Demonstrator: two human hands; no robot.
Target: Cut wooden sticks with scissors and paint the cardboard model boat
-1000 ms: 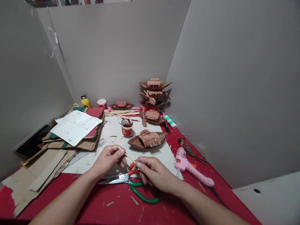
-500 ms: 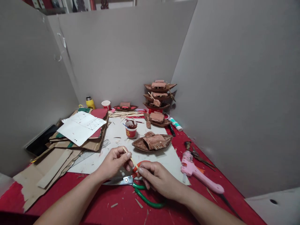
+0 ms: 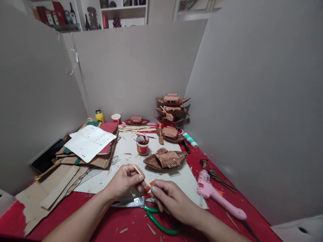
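Note:
Between my hands is a short, pale wooden stick, slanting down to the right. My left hand pinches its upper end, and my right hand grips the lower end with thumb and fingers. Beneath them lie scissors with green and orange handles, partly covered by my right hand. Just beyond my hands sits a brown model boat with a ribbed canopy. A red and white paper cup with dark brown paint inside stands behind it, a thin blue handle leaning in it.
A pink glue gun and dark pliers lie at the right. More model boats are stacked at the back. Cardboard and a drawn sheet pile up on the left. Thin sticks lie behind the cup. Grey panels enclose the table.
My view has tilted up a little, so the whole scene sits lower and more shelf shows. Both hands keep hold of the stick in nearly the same pose.

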